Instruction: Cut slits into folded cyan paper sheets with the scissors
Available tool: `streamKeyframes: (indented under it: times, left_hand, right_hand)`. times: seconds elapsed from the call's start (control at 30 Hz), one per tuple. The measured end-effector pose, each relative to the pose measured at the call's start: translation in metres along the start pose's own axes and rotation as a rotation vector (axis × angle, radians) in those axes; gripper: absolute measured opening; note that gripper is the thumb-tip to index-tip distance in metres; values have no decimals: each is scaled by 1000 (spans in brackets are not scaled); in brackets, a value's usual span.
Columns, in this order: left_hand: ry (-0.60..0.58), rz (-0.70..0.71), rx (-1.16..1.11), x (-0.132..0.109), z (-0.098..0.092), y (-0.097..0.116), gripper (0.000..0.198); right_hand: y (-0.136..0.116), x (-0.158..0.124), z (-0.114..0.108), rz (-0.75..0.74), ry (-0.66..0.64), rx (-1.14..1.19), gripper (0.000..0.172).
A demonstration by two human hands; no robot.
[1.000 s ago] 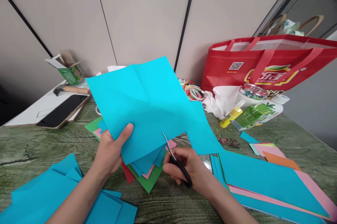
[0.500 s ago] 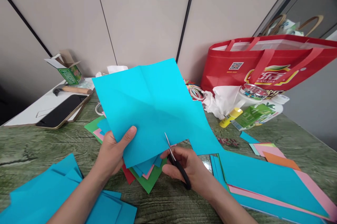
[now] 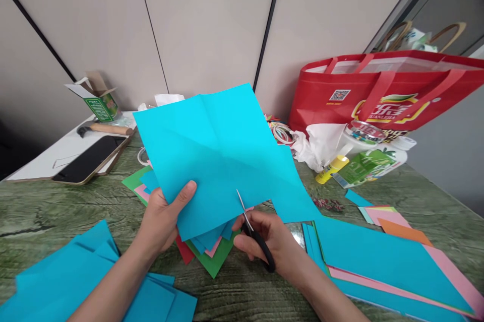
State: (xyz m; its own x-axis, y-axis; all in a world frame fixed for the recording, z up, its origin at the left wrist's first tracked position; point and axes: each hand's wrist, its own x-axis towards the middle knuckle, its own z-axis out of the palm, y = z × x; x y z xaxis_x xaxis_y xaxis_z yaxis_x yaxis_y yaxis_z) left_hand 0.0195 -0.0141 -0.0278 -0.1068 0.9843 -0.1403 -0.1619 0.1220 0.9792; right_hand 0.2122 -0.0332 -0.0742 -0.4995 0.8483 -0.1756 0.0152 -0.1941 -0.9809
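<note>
A large blue sheet of paper [image 3: 215, 145] is held up over the table, tilted, with a faint crease down its middle. My left hand [image 3: 164, 216] grips its lower left edge, thumb on top and fingers hidden behind. Black-handled scissors [image 3: 260, 249] are in my right hand [image 3: 274, 241]. Their blade lies over the lower edge of the sheet; the other blade is not visible. Below the sheet, green paper [image 3: 214, 263] lies in a pile with blue, pink and red pieces.
Blue sheets [image 3: 60, 281] lie at the front left, and a stack of coloured paper [image 3: 389, 261] at the right. At the back stand a red bag [image 3: 416, 95], a glue stick [image 3: 331, 169] and crumpled tissue [image 3: 317, 145]. A phone [image 3: 91, 158] and a hammer [image 3: 106, 129] are at left.
</note>
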Motion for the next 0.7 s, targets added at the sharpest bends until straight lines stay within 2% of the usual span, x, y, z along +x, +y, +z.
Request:
streamKeyframes:
  times: [0.7]
  left_hand:
    - [-9, -16, 74, -1, -2, 0, 61]
  right_hand:
    - [3, 3, 1, -21, 26, 7, 27]
